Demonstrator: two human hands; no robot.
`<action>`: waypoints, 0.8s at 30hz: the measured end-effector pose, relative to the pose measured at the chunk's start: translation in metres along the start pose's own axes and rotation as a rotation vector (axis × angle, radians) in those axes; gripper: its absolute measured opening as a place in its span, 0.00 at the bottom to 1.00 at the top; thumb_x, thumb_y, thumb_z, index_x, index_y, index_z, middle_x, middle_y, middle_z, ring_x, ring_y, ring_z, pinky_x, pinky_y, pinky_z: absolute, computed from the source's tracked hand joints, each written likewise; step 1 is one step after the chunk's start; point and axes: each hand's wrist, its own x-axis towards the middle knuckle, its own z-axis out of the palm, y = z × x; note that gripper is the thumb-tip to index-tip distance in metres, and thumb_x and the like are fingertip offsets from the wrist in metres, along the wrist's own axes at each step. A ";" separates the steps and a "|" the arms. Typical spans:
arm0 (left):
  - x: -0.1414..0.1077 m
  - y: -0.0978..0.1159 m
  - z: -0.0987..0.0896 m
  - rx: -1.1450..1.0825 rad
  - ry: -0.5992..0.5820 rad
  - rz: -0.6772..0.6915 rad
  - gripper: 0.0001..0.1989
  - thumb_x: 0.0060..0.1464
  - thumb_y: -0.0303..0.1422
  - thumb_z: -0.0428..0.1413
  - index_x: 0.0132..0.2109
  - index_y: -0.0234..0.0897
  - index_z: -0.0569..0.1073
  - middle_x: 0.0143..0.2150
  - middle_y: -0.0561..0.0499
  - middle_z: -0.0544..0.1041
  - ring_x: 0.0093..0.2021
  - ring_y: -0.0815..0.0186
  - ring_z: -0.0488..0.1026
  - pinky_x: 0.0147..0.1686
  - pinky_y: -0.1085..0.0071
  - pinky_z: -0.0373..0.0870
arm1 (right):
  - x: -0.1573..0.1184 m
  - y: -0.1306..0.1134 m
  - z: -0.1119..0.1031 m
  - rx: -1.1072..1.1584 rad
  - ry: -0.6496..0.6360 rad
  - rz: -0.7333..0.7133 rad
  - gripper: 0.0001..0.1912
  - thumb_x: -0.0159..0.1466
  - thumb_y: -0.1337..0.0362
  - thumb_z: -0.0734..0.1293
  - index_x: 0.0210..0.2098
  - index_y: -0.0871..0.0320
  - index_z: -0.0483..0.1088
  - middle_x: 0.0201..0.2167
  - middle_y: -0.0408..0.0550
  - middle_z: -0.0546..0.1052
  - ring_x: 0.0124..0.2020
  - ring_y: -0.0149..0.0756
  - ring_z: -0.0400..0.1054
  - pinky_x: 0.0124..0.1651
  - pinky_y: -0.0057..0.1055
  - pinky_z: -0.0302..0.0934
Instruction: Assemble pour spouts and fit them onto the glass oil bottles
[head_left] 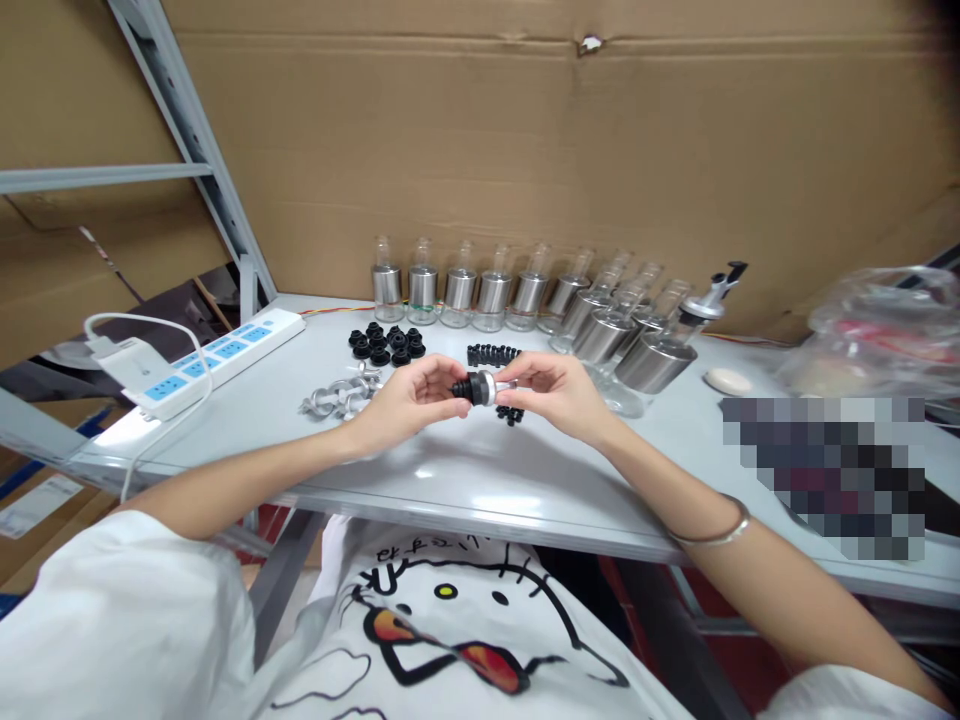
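Observation:
Between my two hands, above the middle of the table, is a bottle pourer [480, 388] with a ribbed black stopper and a silver spout part, lying sideways. My left hand [409, 402] pinches the black stopper end. The fingers of my right hand [555, 392] are closed on the silver spout end. Behind my left hand lie several black stoppers [386, 343] in a cluster and a pile of silver spout parts [339, 392]. Small black caps [493, 355] stand in rows behind the pourer, with more small black pieces [511, 414] just below it, partly hidden by my right hand.
Several glass bottles with steel sleeves [494, 292] line the back of the table; one at right carries a fitted pourer [711, 298]. A power strip [217, 362] with a charger and cable lies left. At right are a white oval object [727, 381] and a plastic bag [885, 330].

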 end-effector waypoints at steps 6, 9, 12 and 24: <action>-0.004 0.001 -0.003 0.037 -0.078 0.069 0.15 0.48 0.35 0.63 0.35 0.34 0.63 0.28 0.54 0.73 0.26 0.73 0.71 0.29 0.75 0.66 | -0.006 -0.006 0.005 -0.256 -0.017 -0.325 0.10 0.61 0.57 0.69 0.33 0.59 0.74 0.31 0.49 0.79 0.30 0.34 0.73 0.34 0.30 0.67; -0.004 0.000 -0.004 0.027 -0.095 0.089 0.17 0.48 0.37 0.63 0.33 0.35 0.62 0.26 0.55 0.72 0.23 0.75 0.69 0.26 0.76 0.65 | -0.008 -0.011 0.006 -0.438 -0.034 -0.570 0.05 0.65 0.65 0.65 0.35 0.58 0.72 0.32 0.49 0.79 0.32 0.33 0.73 0.36 0.29 0.68; -0.002 -0.001 -0.005 0.014 -0.106 0.085 0.18 0.48 0.39 0.63 0.33 0.35 0.63 0.27 0.54 0.73 0.22 0.75 0.68 0.24 0.76 0.65 | -0.008 -0.013 0.005 -0.643 -0.022 -0.806 0.06 0.66 0.70 0.62 0.39 0.58 0.71 0.32 0.50 0.79 0.34 0.34 0.73 0.36 0.31 0.68; -0.002 0.000 -0.011 0.490 -0.131 0.448 0.07 0.56 0.34 0.55 0.35 0.33 0.68 0.27 0.52 0.71 0.25 0.73 0.66 0.27 0.75 0.65 | -0.018 -0.014 0.019 -0.587 0.075 -0.709 0.02 0.64 0.68 0.65 0.35 0.59 0.70 0.26 0.48 0.77 0.24 0.31 0.70 0.27 0.26 0.64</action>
